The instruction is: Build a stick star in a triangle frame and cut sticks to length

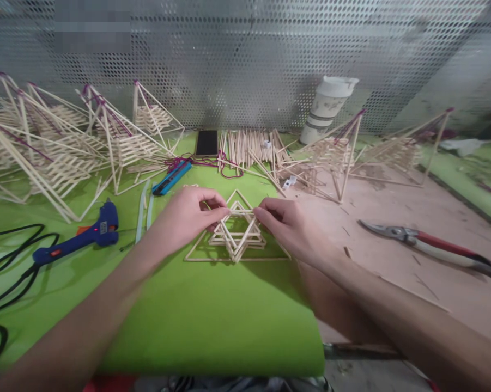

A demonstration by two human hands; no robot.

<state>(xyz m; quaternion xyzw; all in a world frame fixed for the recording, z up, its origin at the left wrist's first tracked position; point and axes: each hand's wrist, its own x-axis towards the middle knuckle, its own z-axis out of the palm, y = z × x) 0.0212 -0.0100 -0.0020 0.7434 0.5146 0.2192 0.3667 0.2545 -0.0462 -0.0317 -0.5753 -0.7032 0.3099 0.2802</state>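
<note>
A star-shaped stack of thin wooden sticks (236, 251) lies on the green sheet (212, 321), inside a larger stick triangle (204, 259). At the stack's upper left corner, my left hand (192, 215) pinches the end of a short horizontal stick (241, 211). The other end of that stick is between the thumb and forefinger of my right hand (288, 220), at the upper right corner. Both hands are closed in a pinch, and the stick lies level across the top of the stack.
A blue glue gun (82, 237) with a black cable lies left. Beyond are a blue cutter (172, 177), a phone (206, 143), loose sticks (251, 148) and a paper cup (329, 109). Pruning shears (429, 243) lie right. Stick pyramids (126, 147) stand at the back.
</note>
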